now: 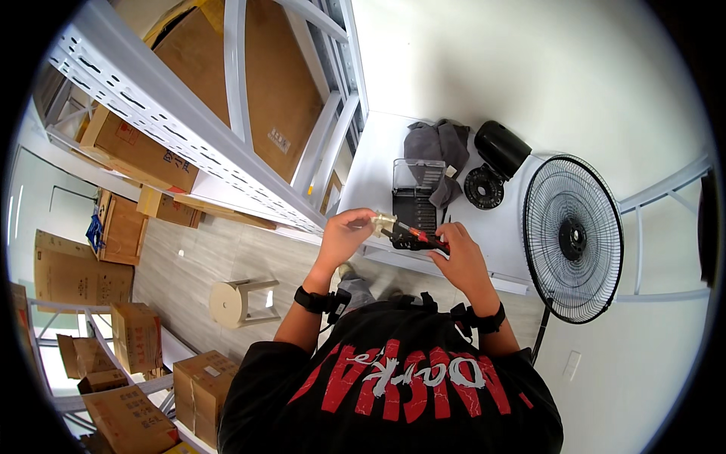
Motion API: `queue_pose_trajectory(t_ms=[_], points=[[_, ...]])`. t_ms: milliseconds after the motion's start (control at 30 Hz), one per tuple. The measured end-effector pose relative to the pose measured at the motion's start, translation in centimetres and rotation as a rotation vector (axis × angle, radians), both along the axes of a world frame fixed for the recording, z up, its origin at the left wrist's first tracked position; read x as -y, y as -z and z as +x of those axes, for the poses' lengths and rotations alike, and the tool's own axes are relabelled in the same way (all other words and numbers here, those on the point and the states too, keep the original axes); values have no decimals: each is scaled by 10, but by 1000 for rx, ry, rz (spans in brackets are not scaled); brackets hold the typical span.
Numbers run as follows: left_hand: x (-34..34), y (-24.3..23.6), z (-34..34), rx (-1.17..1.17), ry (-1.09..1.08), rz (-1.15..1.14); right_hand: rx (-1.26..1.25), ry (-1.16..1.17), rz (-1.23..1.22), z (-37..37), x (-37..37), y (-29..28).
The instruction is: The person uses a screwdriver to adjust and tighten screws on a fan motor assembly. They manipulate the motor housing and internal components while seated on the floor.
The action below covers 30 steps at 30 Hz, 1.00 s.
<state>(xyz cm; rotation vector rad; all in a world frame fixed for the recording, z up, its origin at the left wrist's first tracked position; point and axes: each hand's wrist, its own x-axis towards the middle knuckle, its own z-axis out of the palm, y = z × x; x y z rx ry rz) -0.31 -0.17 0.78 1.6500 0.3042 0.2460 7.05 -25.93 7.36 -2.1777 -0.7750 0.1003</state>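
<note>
In front of my chest, my left hand [347,236] pinches a small pale, yellowish part [383,223] between its fingertips. My right hand [463,259] is closed around the handle of a red-and-black screwdriver [425,237]. Its shaft points left toward the pale part; whether the tip touches it, I cannot tell. Just beyond my hands, a black tool case [405,206] lies with its clear lid raised and rows of small bits inside. Grey cloth [425,144] is bunched behind the case and partly covers it.
On the white table [371,163], a black fan motor housing [502,148] and a round black base part [484,188] lie past the cloth. A wire-caged fan [575,238] stands at the right. Metal shelving [249,178] with cartons rises at the left, and a round stool [229,304] stands below.
</note>
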Motion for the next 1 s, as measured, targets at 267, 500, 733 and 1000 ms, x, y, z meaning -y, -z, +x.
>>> queue_pose_trajectory(t_ms=[267,500,733,1000], points=[[0,-3,2,20,-16,-19,-52,-52,-190,7,9,20],[-4,6,3,18,-4,-18,-26,-12,-42,6,4,7],[-6,7,2,10,0,-12,69,-25,-5,3,1,10],[-1,5,2,51,-21,-29,70,-58,-76,7,3,11]])
